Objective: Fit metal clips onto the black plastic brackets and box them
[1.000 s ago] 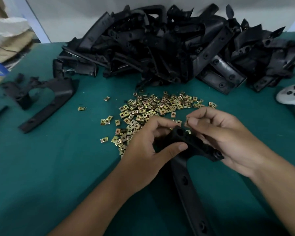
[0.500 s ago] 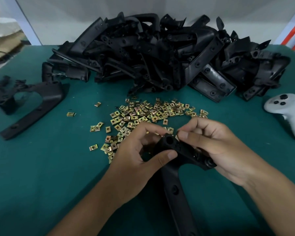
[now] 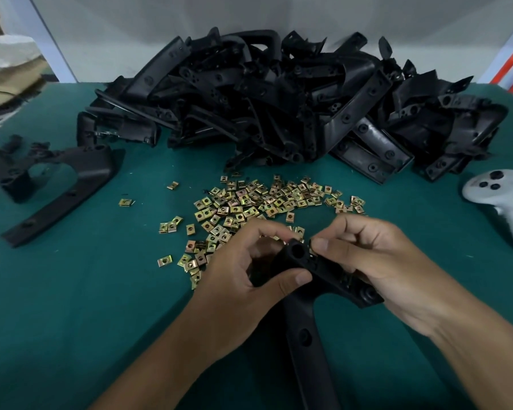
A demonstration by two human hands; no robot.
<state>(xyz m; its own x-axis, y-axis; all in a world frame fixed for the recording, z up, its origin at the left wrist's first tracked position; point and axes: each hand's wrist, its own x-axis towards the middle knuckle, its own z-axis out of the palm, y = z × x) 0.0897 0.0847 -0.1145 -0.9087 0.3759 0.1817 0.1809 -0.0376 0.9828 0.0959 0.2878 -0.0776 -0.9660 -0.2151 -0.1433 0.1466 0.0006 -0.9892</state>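
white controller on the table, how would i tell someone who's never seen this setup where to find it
Start at the big pile of black brackets along the back of the green table, then look to its right end, near the table's right edge. The white controller lies there beyond the right hand: the only white, rounded, buttoned thing among black plastic and brass-coloured clips.

A green mat (image 3: 71, 306) covers the table in front of me. Off to my right a white handheld controller (image 3: 504, 199) lies on it, its dark round buttons facing up and its grip pointing toward me. Past the far left corner I see cardboard boxes (image 3: 9, 81) with something white and crumpled (image 3: 6, 54) on top. A pale wall (image 3: 249, 16) stands behind the table.
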